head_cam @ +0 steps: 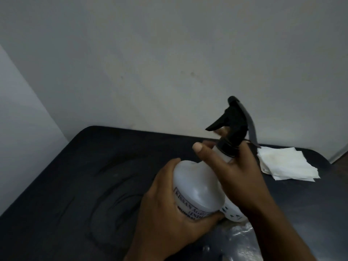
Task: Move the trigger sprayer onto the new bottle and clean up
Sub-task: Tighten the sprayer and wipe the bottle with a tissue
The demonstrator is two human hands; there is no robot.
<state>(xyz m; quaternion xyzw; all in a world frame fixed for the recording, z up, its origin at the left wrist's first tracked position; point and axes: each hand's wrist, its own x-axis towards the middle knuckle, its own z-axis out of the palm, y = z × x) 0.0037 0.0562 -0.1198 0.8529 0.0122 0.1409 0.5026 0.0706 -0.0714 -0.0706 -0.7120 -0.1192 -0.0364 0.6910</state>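
Head view. A white translucent bottle (pixel 195 187) is held above a dark table (pixel 84 176), near its right-of-centre front area. The bottle is tilted: its long axis runs from the base at lower left up to the neck at upper right, away from the wearer. Printed black lettering shows on its lower side.

The left hand (pixel 165 213) is wrapped around the lower body of the bottle, fingers curled under it and thumb along the near side, closed firmly on it.

A black trigger sprayer (pixel 232 127) sits on the bottle neck, continuing the same tilted axis. Its nozzle points up and slightly left toward the wall (pixel 169 53); the trigger lever juts out to the left; a grey part trails down on the right side.

The right hand (pixel 231 172) is at the neck and collar of the sprayer, fingers curled around the collar, thumb extended leftward and clear of the bottle. Whether the collar is fully seated cannot be told.

A stack of white paper napkins (pixel 288 164) lies flat on the table's far right, apart from the bottle. A shiny clear plastic wrapper (pixel 239 240) lies on the table below the hands.
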